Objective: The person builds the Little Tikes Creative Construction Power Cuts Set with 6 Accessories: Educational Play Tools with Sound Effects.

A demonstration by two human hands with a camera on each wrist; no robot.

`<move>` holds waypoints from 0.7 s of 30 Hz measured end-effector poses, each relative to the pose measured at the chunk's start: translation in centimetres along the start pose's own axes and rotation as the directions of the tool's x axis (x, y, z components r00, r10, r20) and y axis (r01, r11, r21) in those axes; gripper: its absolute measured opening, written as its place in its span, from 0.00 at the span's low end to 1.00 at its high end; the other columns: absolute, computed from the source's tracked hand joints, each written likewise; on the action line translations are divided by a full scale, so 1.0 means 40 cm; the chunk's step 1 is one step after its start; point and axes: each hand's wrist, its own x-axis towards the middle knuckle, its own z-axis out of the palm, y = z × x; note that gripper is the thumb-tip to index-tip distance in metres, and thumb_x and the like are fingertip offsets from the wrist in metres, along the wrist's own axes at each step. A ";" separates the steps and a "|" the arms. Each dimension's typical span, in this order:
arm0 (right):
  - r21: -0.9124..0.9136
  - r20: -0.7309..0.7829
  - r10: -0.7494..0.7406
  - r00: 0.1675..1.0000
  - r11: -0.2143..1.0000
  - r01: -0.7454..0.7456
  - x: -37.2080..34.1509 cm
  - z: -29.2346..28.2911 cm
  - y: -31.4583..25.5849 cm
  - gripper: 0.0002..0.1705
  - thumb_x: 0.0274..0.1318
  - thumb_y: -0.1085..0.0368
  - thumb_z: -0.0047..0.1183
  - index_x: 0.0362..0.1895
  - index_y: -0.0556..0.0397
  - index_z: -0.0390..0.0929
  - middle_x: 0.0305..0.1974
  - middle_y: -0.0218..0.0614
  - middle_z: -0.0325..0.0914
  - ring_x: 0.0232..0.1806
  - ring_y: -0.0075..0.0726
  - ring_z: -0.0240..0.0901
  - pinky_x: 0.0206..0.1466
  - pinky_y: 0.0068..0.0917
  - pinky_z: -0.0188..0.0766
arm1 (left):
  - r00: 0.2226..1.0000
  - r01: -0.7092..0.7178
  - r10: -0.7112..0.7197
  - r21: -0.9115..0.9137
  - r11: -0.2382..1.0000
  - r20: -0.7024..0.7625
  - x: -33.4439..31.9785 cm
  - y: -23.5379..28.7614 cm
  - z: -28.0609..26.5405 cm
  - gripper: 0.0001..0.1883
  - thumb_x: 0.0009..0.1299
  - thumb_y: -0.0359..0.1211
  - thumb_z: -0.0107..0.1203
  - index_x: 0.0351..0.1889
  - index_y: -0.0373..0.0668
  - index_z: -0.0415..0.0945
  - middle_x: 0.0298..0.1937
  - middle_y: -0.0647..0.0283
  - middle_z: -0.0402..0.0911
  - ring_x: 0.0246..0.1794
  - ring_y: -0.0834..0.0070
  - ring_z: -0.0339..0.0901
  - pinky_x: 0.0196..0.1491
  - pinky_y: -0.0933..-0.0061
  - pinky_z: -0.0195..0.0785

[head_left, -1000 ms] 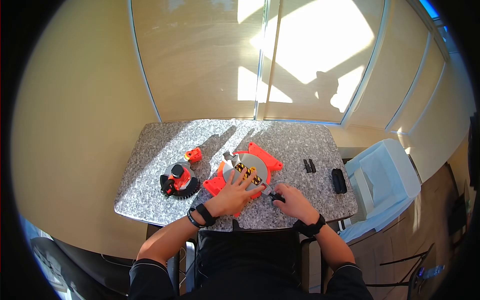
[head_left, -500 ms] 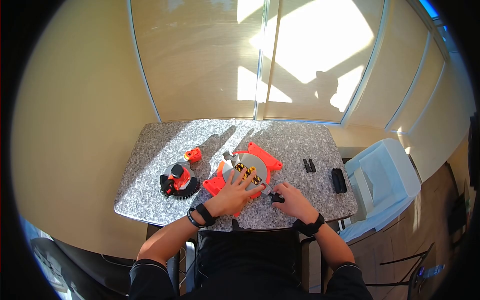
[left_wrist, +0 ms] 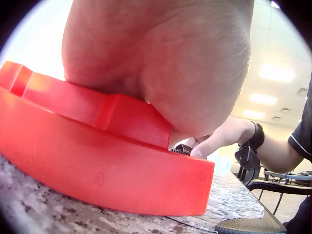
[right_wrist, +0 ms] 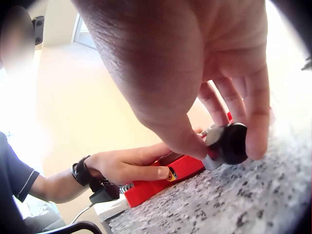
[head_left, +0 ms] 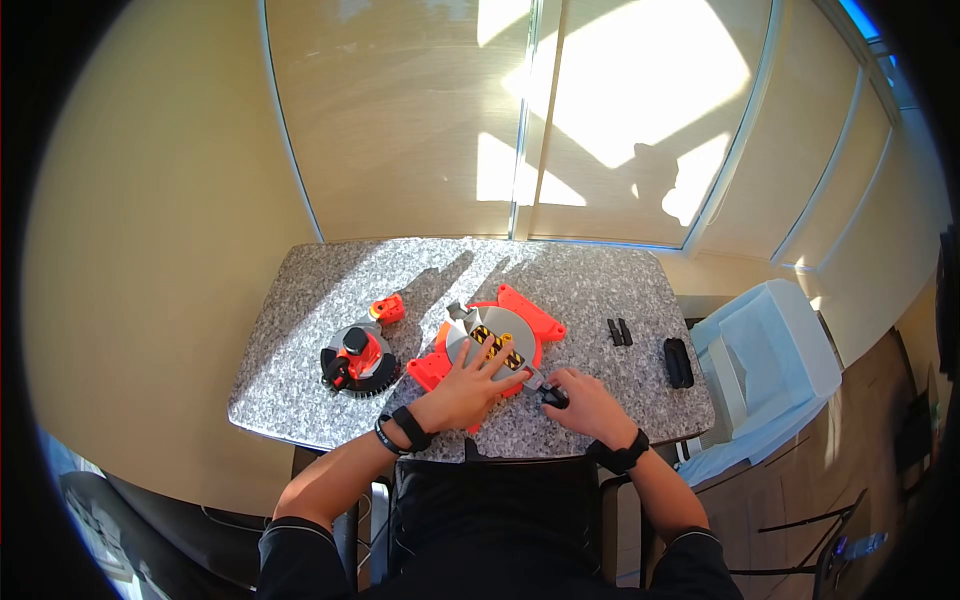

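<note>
A red base [head_left: 537, 312] with a round grey turntable [head_left: 516, 332] and a black-and-yellow striped panel sits mid-table; it looks like the base of a miter saw. My left hand [head_left: 468, 393] lies on it with fingers spread, its palm edge over the red rim [left_wrist: 112, 165] in the left wrist view. At the front right of the base, a black knob [right_wrist: 234, 143] sticks out on a grey arm. Thumb and fingers of my right hand [head_left: 594, 408] pinch this knob, close above the tabletop in the right wrist view.
A circular saw head [head_left: 365, 360] in red, grey and black stands left of the base, with an orange-red part [head_left: 387, 309] behind it. Two small black pieces [head_left: 620, 331] and a black oblong part [head_left: 678, 362] lie to the right. A bin with a light-blue liner [head_left: 775, 350] stands beyond the table's right edge.
My right fingers have shifted slightly around the black knob, showing more of it now. The left hand and the base stay in place.
</note>
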 end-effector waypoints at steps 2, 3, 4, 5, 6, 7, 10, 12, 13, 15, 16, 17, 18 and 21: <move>0.004 -0.003 -0.016 1.000 1.000 0.016 -0.002 -0.002 -0.002 0.25 0.53 0.61 0.70 0.53 0.54 0.76 0.49 0.49 0.81 0.51 0.59 0.81 0.56 0.47 0.78 | 1.000 -0.001 0.001 0.003 1.000 0.000 0.000 0.000 -0.001 0.38 0.76 0.33 0.56 0.82 0.69 0.58 0.87 0.47 0.45 0.85 0.35 0.41 0.78 0.22 0.36; 0.008 -0.005 -0.032 0.999 0.999 0.032 -0.002 -0.004 -0.003 0.25 0.52 0.62 0.69 0.53 0.55 0.75 0.49 0.51 0.79 0.51 0.61 0.81 0.56 0.49 0.77 | 1.000 -0.001 0.001 0.005 1.000 0.002 -0.001 0.000 -0.003 0.38 0.76 0.33 0.56 0.82 0.69 0.58 0.87 0.47 0.45 0.85 0.35 0.41 0.78 0.22 0.36; 0.008 -0.007 -0.032 0.999 0.999 0.032 -0.002 -0.005 -0.005 0.25 0.52 0.62 0.69 0.53 0.55 0.75 0.49 0.51 0.79 0.51 0.61 0.81 0.56 0.49 0.77 | 1.000 -0.002 0.002 0.006 1.000 0.003 -0.001 0.000 -0.004 0.38 0.76 0.33 0.56 0.82 0.69 0.58 0.87 0.47 0.45 0.85 0.35 0.42 0.78 0.22 0.36; 0.036 -0.008 -0.012 1.000 0.999 0.012 0.000 -0.007 -0.007 0.26 0.52 0.62 0.69 0.53 0.55 0.74 0.48 0.51 0.80 0.51 0.60 0.81 0.56 0.49 0.77 | 1.000 -0.004 0.004 0.006 1.000 0.003 0.000 0.000 -0.005 0.38 0.76 0.33 0.56 0.82 0.69 0.58 0.87 0.47 0.45 0.85 0.35 0.42 0.78 0.22 0.36; 0.064 -0.008 0.009 1.000 0.998 -0.008 -0.001 -0.009 -0.008 0.27 0.52 0.62 0.70 0.53 0.55 0.74 0.48 0.51 0.80 0.50 0.60 0.81 0.56 0.48 0.77 | 1.000 -0.003 0.003 -0.001 1.000 0.003 0.000 0.001 -0.006 0.38 0.76 0.34 0.56 0.83 0.69 0.57 0.87 0.47 0.45 0.85 0.34 0.42 0.78 0.22 0.36; 0.064 -0.009 0.011 1.000 0.998 -0.010 -0.002 -0.008 -0.006 0.27 0.52 0.62 0.70 0.53 0.55 0.74 0.48 0.51 0.80 0.50 0.60 0.81 0.56 0.48 0.77 | 1.000 -0.001 0.001 -0.009 1.000 0.003 -0.001 0.002 -0.005 0.38 0.76 0.34 0.56 0.83 0.69 0.57 0.87 0.48 0.45 0.85 0.34 0.42 0.78 0.22 0.36; 0.065 -0.026 0.005 1.000 0.998 -0.004 0.000 0.000 0.004 0.26 0.53 0.62 0.69 0.53 0.55 0.74 0.46 0.51 0.82 0.50 0.60 0.81 0.56 0.49 0.77 | 1.000 -0.007 0.007 -0.008 1.000 -0.007 -0.001 -0.001 0.000 0.38 0.76 0.34 0.56 0.83 0.69 0.57 0.87 0.48 0.45 0.85 0.35 0.42 0.78 0.22 0.36; 0.081 -0.008 0.016 1.000 0.997 -0.015 0.002 0.005 0.012 0.26 0.55 0.61 0.68 0.54 0.54 0.73 0.45 0.52 0.84 0.50 0.60 0.82 0.55 0.49 0.77 | 1.000 -0.006 0.006 -0.011 1.000 -0.006 -0.001 -0.001 0.000 0.38 0.76 0.34 0.56 0.83 0.69 0.57 0.87 0.48 0.45 0.85 0.35 0.42 0.78 0.22 0.36; 0.081 -0.009 0.016 1.000 0.997 -0.015 0.000 0.005 0.012 0.26 0.55 0.61 0.68 0.54 0.54 0.73 0.45 0.52 0.84 0.50 0.60 0.82 0.55 0.49 0.77 | 1.000 -0.006 0.006 -0.014 1.000 -0.005 -0.001 -0.001 -0.001 0.38 0.76 0.34 0.56 0.83 0.69 0.57 0.87 0.48 0.45 0.85 0.35 0.42 0.78 0.22 0.36; 0.081 -0.009 0.060 0.998 0.995 -0.059 -0.002 0.000 0.000 0.27 0.56 0.60 0.67 0.56 0.54 0.73 0.44 0.52 0.85 0.50 0.60 0.83 0.56 0.49 0.77 | 1.000 -0.015 0.015 -0.023 1.000 -0.008 -0.002 -0.004 0.000 0.38 0.75 0.33 0.56 0.83 0.69 0.57 0.86 0.47 0.45 0.85 0.34 0.41 0.77 0.20 0.36; 0.081 -0.009 0.060 0.998 0.995 -0.059 -0.002 0.002 0.001 0.27 0.56 0.60 0.67 0.56 0.54 0.73 0.44 0.52 0.85 0.50 0.60 0.83 0.56 0.49 0.77 | 1.000 -0.023 0.023 -0.032 0.999 -0.011 -0.002 -0.005 0.000 0.38 0.75 0.32 0.55 0.82 0.68 0.57 0.86 0.45 0.45 0.85 0.32 0.40 0.76 0.19 0.37; 0.075 -0.009 0.032 0.999 0.997 -0.031 -0.002 0.004 0.002 0.27 0.55 0.60 0.67 0.57 0.54 0.73 0.45 0.52 0.84 0.51 0.60 0.82 0.56 0.49 0.77 | 1.000 -0.024 0.023 -0.031 0.999 -0.011 -0.002 -0.005 -0.001 0.38 0.75 0.32 0.55 0.82 0.68 0.57 0.86 0.45 0.45 0.85 0.32 0.40 0.76 0.19 0.37; 0.070 -0.009 0.004 1.000 0.998 -0.003 -0.001 0.004 0.001 0.28 0.55 0.60 0.68 0.58 0.54 0.73 0.46 0.51 0.83 0.51 0.60 0.82 0.56 0.49 0.78 | 1.000 -0.023 0.023 -0.030 0.999 -0.009 -0.002 -0.004 -0.001 0.38 0.75 0.32 0.55 0.82 0.68 0.57 0.86 0.45 0.45 0.85 0.32 0.40 0.76 0.19 0.37; 0.017 -0.003 0.024 1.000 1.000 -0.023 -0.003 -0.009 -0.023 0.29 0.55 0.61 0.68 0.59 0.54 0.73 0.49 0.50 0.81 0.52 0.60 0.82 0.56 0.49 0.78 | 1.000 -0.023 0.022 -0.033 0.999 -0.012 -0.001 -0.004 0.002 0.38 0.75 0.32 0.55 0.82 0.68 0.57 0.86 0.45 0.45 0.85 0.32 0.40 0.76 0.19 0.36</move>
